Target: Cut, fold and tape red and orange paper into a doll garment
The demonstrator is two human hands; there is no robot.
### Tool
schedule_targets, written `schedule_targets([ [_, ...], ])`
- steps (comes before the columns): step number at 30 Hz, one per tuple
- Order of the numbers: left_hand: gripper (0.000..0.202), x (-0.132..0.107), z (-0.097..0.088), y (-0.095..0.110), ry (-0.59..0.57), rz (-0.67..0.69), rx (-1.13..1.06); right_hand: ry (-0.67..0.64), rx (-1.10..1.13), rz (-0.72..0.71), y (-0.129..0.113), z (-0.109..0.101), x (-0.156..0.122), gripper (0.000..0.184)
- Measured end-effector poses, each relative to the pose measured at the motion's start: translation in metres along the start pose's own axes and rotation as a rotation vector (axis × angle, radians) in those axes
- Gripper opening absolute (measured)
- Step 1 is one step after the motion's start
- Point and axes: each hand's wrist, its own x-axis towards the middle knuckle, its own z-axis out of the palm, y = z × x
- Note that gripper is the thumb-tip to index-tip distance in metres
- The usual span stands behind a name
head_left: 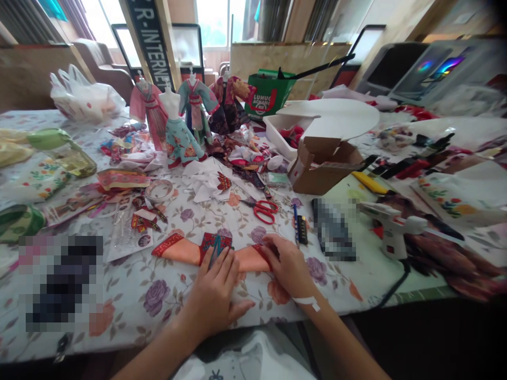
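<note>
A small orange doll garment [180, 250] with red patterned cuffs lies spread on the flowered tablecloth in front of me. At its middle is a dark red piece [207, 240] with a teal strip [215, 247] across it. My left hand [216, 287] rests on this middle part, fingers stretched out and thumb apart; it covers the lower centre. The fingers of my right hand [289, 264] are bent and closed over the cuff at the garment's right end. A white band circles the right wrist. Red-handled scissors [264, 211] lie beyond the garment.
Small dress forms in robes, one with a blue skirt [180, 138], stand behind fabric scraps. A cardboard box [322, 166] and a white tray [273, 134] are at back right. A glue gun [390, 229] stands right; clear tape [159, 190] lies left. Two areas are pixelated.
</note>
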Motion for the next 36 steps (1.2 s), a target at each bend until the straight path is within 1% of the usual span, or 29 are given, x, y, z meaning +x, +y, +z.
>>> schedule_targets([
  [3,0.069,-0.004,0.0,0.001,0.01,0.01,0.026,-0.008,0.0,0.013,0.0,0.0,-0.001,0.019],
  [8,0.068,-0.004,-0.001,0.001,0.011,-0.014,0.049,0.013,-0.009,0.023,0.0,0.002,-0.003,0.022],
  [13,0.065,-0.004,0.0,0.001,-0.007,-0.022,0.059,0.033,-0.017,0.063,0.002,0.004,-0.005,0.026],
  [16,0.065,-0.006,0.001,0.001,-0.014,-0.025,0.057,0.052,-0.07,0.08,0.003,0.005,-0.006,0.025],
  [19,0.066,-0.006,0.0,0.001,-0.025,-0.034,0.048,0.054,-0.146,0.061,0.004,0.005,-0.006,0.022],
  [25,0.073,0.005,-0.005,-0.001,-0.122,-0.055,0.002,0.087,-0.267,0.06,0.006,0.004,-0.011,0.025],
  [27,0.074,0.009,-0.006,-0.004,-0.154,-0.045,-0.016,0.13,-0.286,0.054,0.006,0.002,-0.013,0.027],
  [28,0.075,0.01,-0.006,-0.005,-0.166,-0.042,-0.021,0.173,-0.284,0.048,0.005,0.001,-0.013,0.028],
  [30,0.076,0.011,-0.006,-0.007,-0.178,-0.038,-0.022,0.285,-0.265,0.014,0.002,-0.002,-0.014,0.028],
  [32,0.077,0.01,-0.005,-0.009,-0.185,-0.035,-0.015,0.343,-0.242,-0.083,-0.005,-0.003,-0.015,0.025],
  [33,0.077,0.009,-0.005,-0.009,-0.189,-0.034,-0.012,0.325,-0.237,-0.157,-0.009,-0.004,-0.016,0.025],
  [34,0.078,0.008,-0.004,-0.01,-0.195,-0.035,-0.012,0.273,-0.242,-0.242,-0.014,-0.003,-0.017,0.027],
  [36,0.08,0.006,-0.004,-0.01,-0.206,-0.041,-0.016,0.106,-0.279,-0.393,-0.021,-0.001,-0.021,0.038],
])
